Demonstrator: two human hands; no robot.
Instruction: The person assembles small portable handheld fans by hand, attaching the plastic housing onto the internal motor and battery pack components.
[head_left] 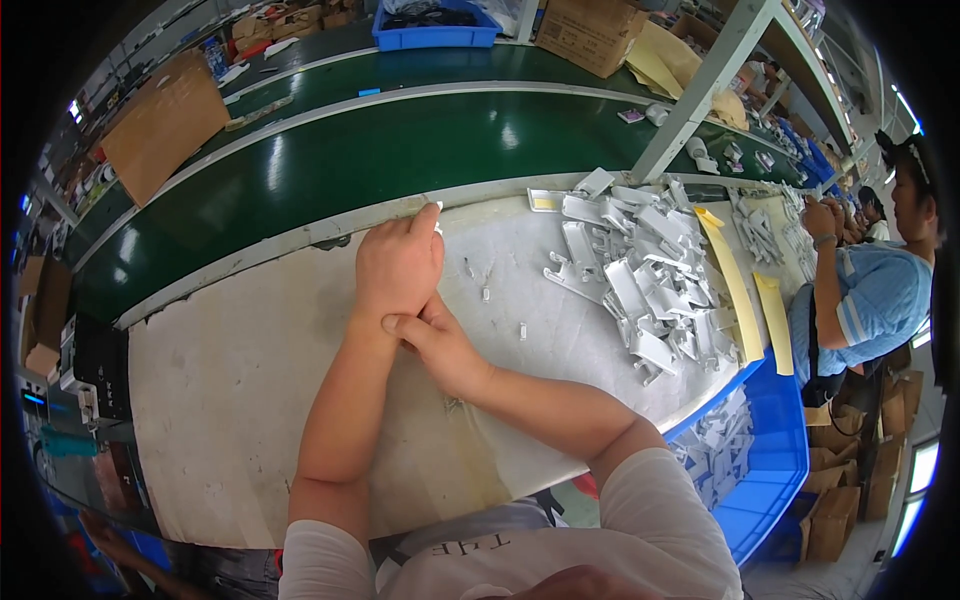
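Note:
My left hand (398, 265) is closed over the worktable (230, 390), near its far edge, its index finger stretched forward. Small white bits (438, 229) show beside that finger, seemingly a white piece in its grip; the rest is hidden. Round my left wrist, my right hand (440, 345) is wrapped, thumb on top. To the right lies a heap of white plastic parts (640, 270), shaped like brackets or covers. Two tiny pieces, one a small white part (523, 331), rest between my hands and the heap.
Beyond the table runs a green conveyor belt (400, 140). A blue bin (770, 450) of white parts stands at the right edge, beside yellow strips (735, 285). A metal post (705, 90) rises behind the heap. At the right another person (880, 280) works.

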